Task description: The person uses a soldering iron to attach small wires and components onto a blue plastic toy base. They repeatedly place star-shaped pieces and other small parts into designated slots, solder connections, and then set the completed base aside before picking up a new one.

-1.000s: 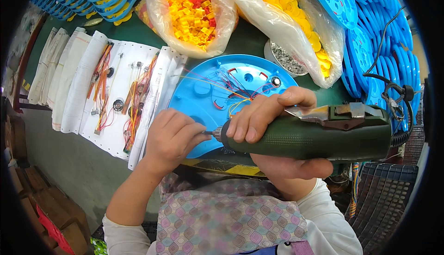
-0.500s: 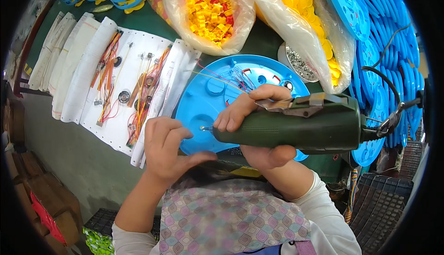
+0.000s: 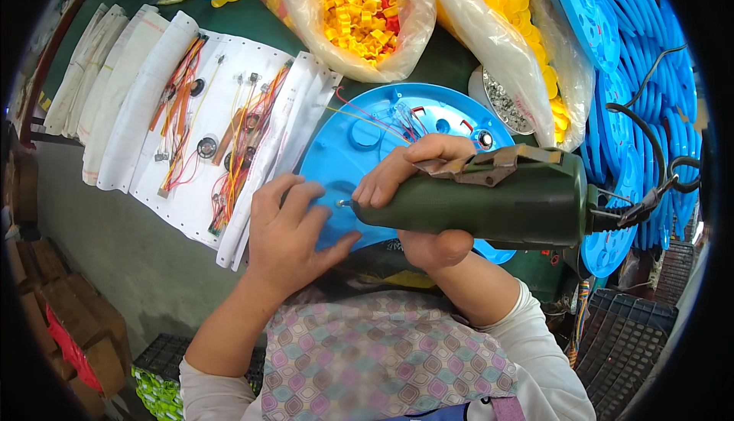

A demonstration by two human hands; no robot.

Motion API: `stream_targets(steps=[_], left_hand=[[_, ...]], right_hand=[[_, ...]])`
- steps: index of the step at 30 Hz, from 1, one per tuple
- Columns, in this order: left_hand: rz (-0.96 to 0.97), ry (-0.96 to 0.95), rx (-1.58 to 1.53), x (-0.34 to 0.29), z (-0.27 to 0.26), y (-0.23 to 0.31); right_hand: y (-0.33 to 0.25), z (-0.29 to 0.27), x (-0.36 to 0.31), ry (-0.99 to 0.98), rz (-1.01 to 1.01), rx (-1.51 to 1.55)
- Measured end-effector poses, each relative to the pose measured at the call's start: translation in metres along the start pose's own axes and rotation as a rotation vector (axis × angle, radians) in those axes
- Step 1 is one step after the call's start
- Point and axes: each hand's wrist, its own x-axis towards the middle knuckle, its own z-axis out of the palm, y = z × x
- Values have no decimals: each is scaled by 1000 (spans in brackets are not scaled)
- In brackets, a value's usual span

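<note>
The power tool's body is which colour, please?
The power tool's body is dark green, best seen in the head view.

I see big blue plastic shell (image 3: 327, 153): curvy, hollow side up | fat dark green power screwdriver (image 3: 489, 201): sideways over shell, shiny tip (image 3: 342, 203) at shell's left part

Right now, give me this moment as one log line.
right hand: grips dark green cylindrical power screwdriver; left hand: open near its metal tip; underneath: round-edged blue plastic shell; at left: white sheet bearing coloured wires
</note>
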Motion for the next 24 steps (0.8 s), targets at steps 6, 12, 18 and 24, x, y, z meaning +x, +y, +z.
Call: stream_targets(steps=[6,12,18,24], left_hand=[[-10,-13,-15,-2,2,3],[2,9,12,-4,3,1],[20,-21,19,-3,1,4],[16,-143,47,-1,-6,4]], right_hand=[[5,-16,3,-177,40,-3],[1,-6,5,-203,183,-4],[11,6,3,-4,-26,21],[-22,-35,-4,308,-84,218]])
